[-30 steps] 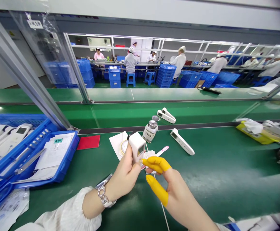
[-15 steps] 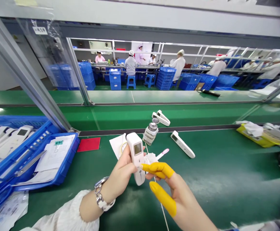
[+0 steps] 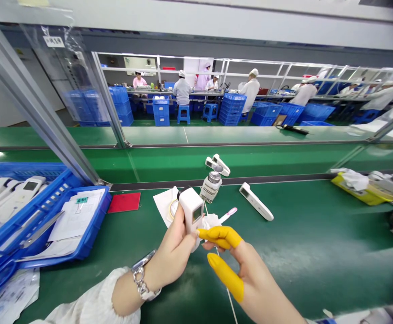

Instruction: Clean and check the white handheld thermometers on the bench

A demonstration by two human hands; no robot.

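Note:
My left hand (image 3: 174, 247) is wrapped around a white handheld infrared thermometer (image 3: 191, 204) with a small grey display, its dark sensor end pointing up and away. Yellow finger cots cover the thumb and some fingers of my right hand (image 3: 237, 263). Its fingertips touch the thermometer's lower part, while the thumb stands apart below. Just behind lie a crumpled white wipe (image 3: 210, 221) and a pink-and-white stick (image 3: 228, 215). A labelled bottle with a metal top (image 3: 211, 188) stands beyond the thermometer. Another white thermometer (image 3: 256, 202) lies on the green bench to the right.
A blue basket of thermometers (image 3: 16, 204) and a blue tray with papers and scissors (image 3: 97, 225) sit at left, near a red card (image 3: 124, 204). More thermometers (image 3: 218, 165) lie on the green belt (image 3: 163, 162). A yellow tray (image 3: 358, 193) is at right; people work beyond.
The held thermometer has turned and tilted, so its display faces more to the right and its sensor end shows. The thermometers on the belt have shifted left. My right hand has barely moved.

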